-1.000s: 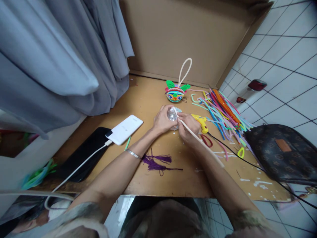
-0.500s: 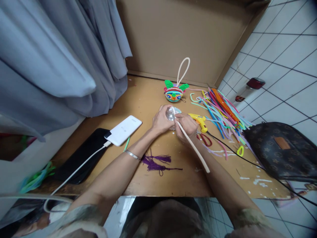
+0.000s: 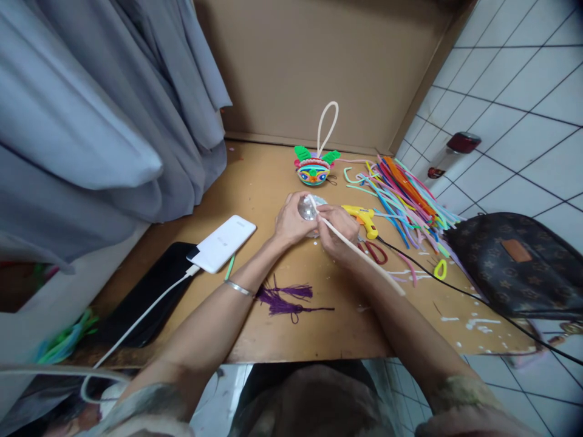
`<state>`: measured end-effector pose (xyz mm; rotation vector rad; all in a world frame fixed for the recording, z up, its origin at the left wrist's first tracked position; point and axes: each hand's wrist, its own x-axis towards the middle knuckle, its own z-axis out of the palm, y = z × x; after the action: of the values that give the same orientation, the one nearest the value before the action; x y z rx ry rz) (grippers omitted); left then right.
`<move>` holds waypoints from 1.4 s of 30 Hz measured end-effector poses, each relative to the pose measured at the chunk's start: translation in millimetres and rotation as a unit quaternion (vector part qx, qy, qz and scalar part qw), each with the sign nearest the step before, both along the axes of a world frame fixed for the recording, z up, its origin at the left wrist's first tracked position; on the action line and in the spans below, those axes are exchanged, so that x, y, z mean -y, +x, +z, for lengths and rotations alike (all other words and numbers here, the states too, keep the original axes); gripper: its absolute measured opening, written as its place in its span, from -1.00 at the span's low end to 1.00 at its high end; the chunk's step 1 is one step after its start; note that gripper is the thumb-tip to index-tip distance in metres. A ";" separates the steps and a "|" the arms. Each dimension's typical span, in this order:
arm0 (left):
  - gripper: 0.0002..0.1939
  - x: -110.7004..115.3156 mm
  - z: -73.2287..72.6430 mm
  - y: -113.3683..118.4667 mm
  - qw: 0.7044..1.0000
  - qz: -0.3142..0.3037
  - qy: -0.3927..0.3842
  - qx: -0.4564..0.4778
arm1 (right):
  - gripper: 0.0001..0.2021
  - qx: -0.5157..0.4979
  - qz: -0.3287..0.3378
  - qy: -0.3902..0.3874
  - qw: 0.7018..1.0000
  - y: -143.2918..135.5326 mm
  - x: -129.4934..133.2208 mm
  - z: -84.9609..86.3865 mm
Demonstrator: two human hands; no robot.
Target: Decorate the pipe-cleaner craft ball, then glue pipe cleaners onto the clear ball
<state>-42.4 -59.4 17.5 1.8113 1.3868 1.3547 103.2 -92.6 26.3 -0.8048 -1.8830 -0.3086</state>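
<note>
A clear, shiny ball is gripped by my left hand, whose fingers curve round its left side. My right hand pinches a cream-white fuzzy stem near its upper end, which lies against the ball. The rest of the stem runs down to the right over my right forearm. Beyond my hands stands a colourful animal-face ornament with green ears and a white loop. Just right of my right hand lies a yellow glue gun, with red-handled scissors partly hidden below it.
Many coloured fuzzy stems lie at the back right, beside a dark patterned bag. Purple tassels rest near the front edge. A white power bank and a black tablet are on the left. A black cord crosses the right side.
The free end of the white stem has swung right and a little upward. Both hands keep their hold, and the whole view has shifted slightly.
</note>
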 end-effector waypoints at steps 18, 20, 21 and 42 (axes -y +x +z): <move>-0.40 2.7 3.9 0.6 1.000 -0.002 -0.011 -0.005 | -0.84 0.025 -0.015 0.046 0.999 -2.4 -1.1 -3.6; -0.40 2.9 4.3 0.5 1.000 -0.002 -0.011 -0.004 | -0.84 0.030 -0.021 0.052 0.998 -2.8 -1.9 -4.8; -0.41 3.0 4.5 0.5 1.000 -0.001 -0.010 -0.004 | -0.84 0.031 -0.022 0.054 0.998 -3.2 -2.1 -5.0; -0.40 2.0 3.6 0.8 1.000 -0.006 -0.013 -0.001 | -0.84 0.077 -0.028 0.096 0.992 -3.3 0.5 2.4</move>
<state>-41.6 -61.4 21.1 1.8033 1.3853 1.3233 100.0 -93.1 28.7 -0.7204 -1.9413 -0.5929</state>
